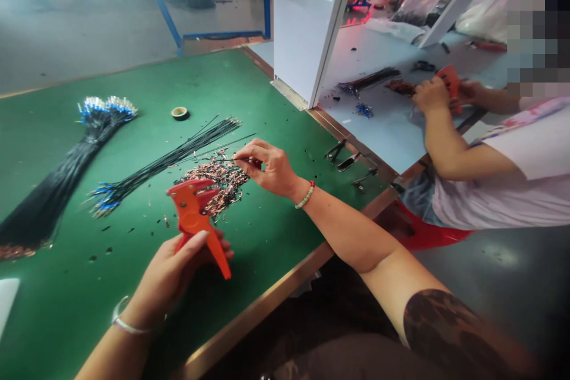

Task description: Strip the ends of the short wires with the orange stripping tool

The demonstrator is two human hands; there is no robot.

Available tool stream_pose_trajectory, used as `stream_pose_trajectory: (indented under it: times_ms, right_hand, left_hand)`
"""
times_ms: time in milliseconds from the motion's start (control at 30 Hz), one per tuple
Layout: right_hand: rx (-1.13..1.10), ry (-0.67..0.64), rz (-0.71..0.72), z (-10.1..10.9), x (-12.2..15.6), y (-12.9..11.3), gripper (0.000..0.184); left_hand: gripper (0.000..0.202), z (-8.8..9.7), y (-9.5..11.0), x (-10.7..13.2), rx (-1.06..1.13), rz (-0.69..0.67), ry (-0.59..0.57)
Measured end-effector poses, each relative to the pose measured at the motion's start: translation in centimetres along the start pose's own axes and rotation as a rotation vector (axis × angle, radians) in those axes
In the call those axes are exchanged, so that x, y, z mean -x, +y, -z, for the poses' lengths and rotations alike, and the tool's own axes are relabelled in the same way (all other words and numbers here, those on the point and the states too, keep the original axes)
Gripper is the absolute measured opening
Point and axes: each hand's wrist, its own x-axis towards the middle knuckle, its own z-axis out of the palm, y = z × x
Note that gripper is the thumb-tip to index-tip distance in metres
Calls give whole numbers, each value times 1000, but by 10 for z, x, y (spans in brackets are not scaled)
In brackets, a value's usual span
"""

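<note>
My left hand (187, 258) is wrapped round the handles of an orange-red wire stripper (191, 211), whose jaws point up and to the right. Above a heap of stripped wire scraps (229, 190), my right hand (267, 166) pinches a thin black wire (214, 158) between thumb and fingers. That wire lies apart from the stripper's jaws. Just behind the heap rests a loose bundle of black wires (167, 160) with blue ends. Farther left is a thicker tied bundle of black wires (89, 148), with blue and clear connectors at its top and bare copper at its lower end.
A roll of tape (180, 113) lies on the green tabletop (214, 83). Metal clamps (347, 160) are fixed near the right edge. A white post (307, 24) stands at the back. On the right a co-worker (503, 148) holds a similar orange tool (449, 83).
</note>
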Motion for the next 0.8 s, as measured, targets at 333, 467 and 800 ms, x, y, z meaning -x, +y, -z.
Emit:
stream_pose_trajectory:
  times_ms: [333, 467, 800]
  right_hand:
    - [92, -66, 91, -4, 4, 1, 16]
    - [127, -124, 158, -8, 8, -3, 21]
    - [195, -252, 323, -27, 19, -14, 30]
  left_hand:
    - [41, 2, 2, 2, -793, -265, 11]
    - [23, 5, -1, 0, -844, -662, 342]
    - [17, 9, -1, -3, -555, -867, 548]
